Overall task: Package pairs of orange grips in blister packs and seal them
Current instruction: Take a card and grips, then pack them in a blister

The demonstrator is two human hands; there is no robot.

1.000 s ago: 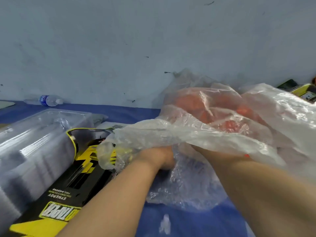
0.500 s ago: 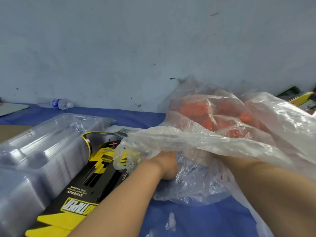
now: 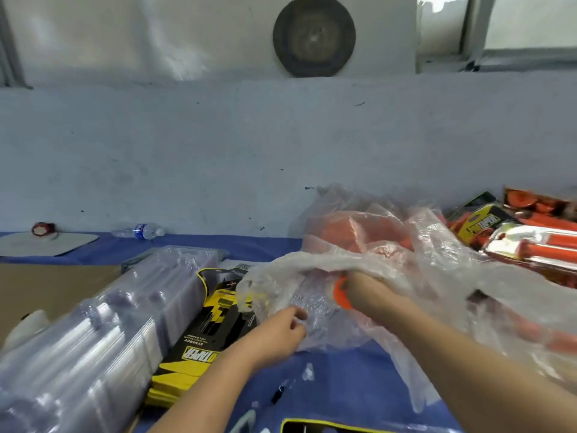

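At the far left we see a grey board [image 3: 62, 245] lying on the blue cloth [image 3: 343, 385] by the wall. A small dark red thing [image 3: 43, 229], too blurred to name, sits on it, and a water bottle [image 3: 142, 231] lies on its side just to the right. Nearer us a sheet of brown cardboard [image 3: 46, 292] covers the cloth. Beside it runs a long stack of clear shells [image 3: 103, 332], nested one into another and holding nothing. Touching that stack on its right is a pile of black and yellow cards [image 3: 203, 354], whose far end is hidden under a flap of the plastic bag [image 3: 312, 267]. Our left hand [image 3: 274, 335] lies at the bag's near edge with its fingers curled against the thin film. We cannot tell whether it pinches the film or only touches it. The bag sprawls wide across the middle and drapes over our right forearm, so much of what is behind it shows only as a blur. Our right hand [image 3: 371, 295], half under the flap at the bag's mouth, is clenched around one orange grip [image 3: 338, 295], whose flared end sticks out to the left of the fist. Deeper in the bag, against the wall, lies a heap of grips [image 3: 349, 229], seen through the film. At the far right several sealed packs [image 3: 530, 242] lie overlapping, each with orange grips inside.
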